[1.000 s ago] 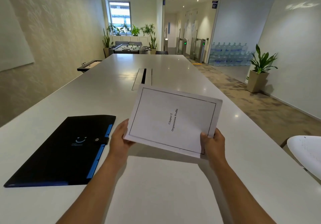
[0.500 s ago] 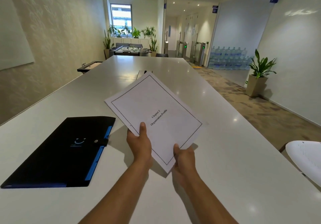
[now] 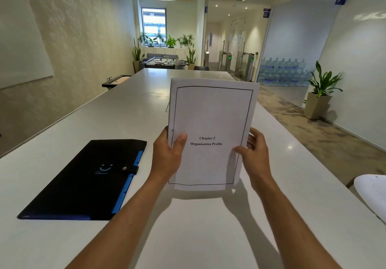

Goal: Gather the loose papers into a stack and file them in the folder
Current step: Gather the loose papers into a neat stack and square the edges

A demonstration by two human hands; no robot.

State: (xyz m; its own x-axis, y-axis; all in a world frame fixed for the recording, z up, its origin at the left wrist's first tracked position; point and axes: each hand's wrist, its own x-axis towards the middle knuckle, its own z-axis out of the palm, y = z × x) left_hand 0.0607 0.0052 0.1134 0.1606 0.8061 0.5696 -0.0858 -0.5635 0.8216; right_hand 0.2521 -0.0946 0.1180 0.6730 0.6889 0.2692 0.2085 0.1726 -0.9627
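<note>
A stack of white papers stands upright in front of me, its bottom edge on or just above the table; the top sheet reads "Chapter 2 Organization Profile". My left hand grips the stack's left edge, thumb on the front. My right hand holds the right edge, fingers behind the sheets. A black folder with a blue edge and a snap strap lies shut and flat on the table to the left of my left hand.
The long white table runs away from me, with a cable slot partly hidden behind the papers. A white chair stands at the right edge. A potted plant stands by the right wall.
The papers have turned from lying slanted with text sideways to standing upright in portrait. Both hands shifted from the lower corner to the two side edges.
</note>
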